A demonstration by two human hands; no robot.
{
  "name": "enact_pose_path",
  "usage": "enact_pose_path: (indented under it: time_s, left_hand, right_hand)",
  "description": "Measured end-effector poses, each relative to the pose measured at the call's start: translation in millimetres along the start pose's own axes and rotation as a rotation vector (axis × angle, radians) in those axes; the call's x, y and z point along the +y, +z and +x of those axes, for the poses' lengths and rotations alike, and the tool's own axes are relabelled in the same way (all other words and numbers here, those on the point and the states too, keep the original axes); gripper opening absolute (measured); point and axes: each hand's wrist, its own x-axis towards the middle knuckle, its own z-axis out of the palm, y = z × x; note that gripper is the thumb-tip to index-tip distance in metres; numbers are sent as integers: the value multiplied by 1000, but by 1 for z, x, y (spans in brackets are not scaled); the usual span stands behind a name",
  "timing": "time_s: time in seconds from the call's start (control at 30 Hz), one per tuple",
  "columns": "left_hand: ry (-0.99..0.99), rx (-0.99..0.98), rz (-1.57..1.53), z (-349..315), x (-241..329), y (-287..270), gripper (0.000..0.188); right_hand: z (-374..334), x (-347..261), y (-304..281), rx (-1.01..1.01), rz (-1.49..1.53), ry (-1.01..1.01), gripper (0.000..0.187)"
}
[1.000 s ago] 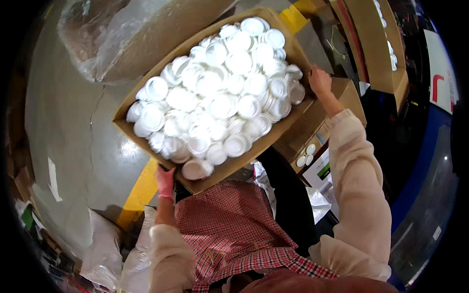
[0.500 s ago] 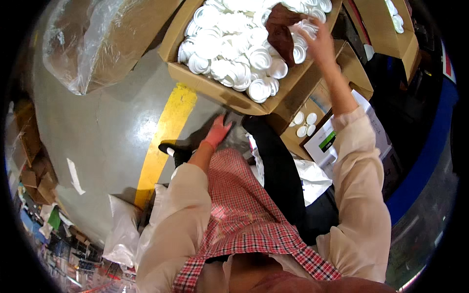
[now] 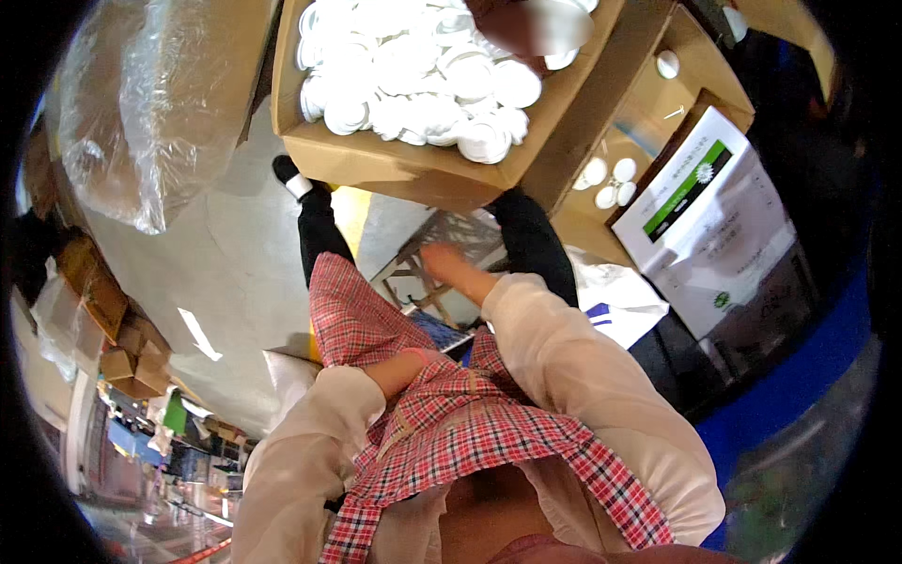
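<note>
Evidently, the glossy white round plastic-looking lids [image 3: 404,70] lay loose and overlapping in a large open brown cardboard carton [image 3: 404,175], straight ahead of the person. Lying at so many angles, they seemed best taken a few at a time, by their edges. A blurred dark-red cloth-like piece [image 3: 503,23] covered part of the heap and was best lifted clear of the lids beneath.

Neither hand touched the carton. The right hand [image 3: 449,263] was over a low grey stool [image 3: 470,231]; whether its grip was clenched or loose could not be told. The left hand [image 3: 414,359] lay largely sunk in the red-and-white checked fabric apron [image 3: 470,423], its grip hidden; bunched cloth there was best smoothed flat, lest fingers snag.

Just right of the heap, a smaller open brown cardboard box [image 3: 709,66] held a few similar lids [image 3: 611,179]. Farther left stood a plastic-wrapped brown bundle [image 3: 141,103].
</note>
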Motion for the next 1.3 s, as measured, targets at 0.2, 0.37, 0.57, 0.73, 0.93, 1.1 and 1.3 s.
enact_pose_path:
  time_s: [0.2,0.37,0.57,0.73,0.93,1.1,1.3]
  left_hand:
    - [-50,-59,3,-12,-89,-28,53]
    - [-49,-142,-9,-28,-142,-20,52]
    - [-21,-82,44,-34,-156,-63,51]
    - [6,69,180,-36,-150,-141,51]
    - [95,323,281,-38,-126,-246,50]
    - [296,896,879,-165,-32,-284,43]
    - [113,2717,573,-306,-111,-260,53]
  right_hand:
    - [30,-49,182,-48,-251,-367,29]
    - [59,-39,278,-338,-72,-231,29]
    - [90,-12,241,-379,73,-284,32]
    - [121,37,129,-445,320,-486,34]
    - [61,120,26,-99,-328,-452,26]
    - [53,52,-34,342,-452,-449,22]
    - [-5,15,-76,429,-541,38,24]
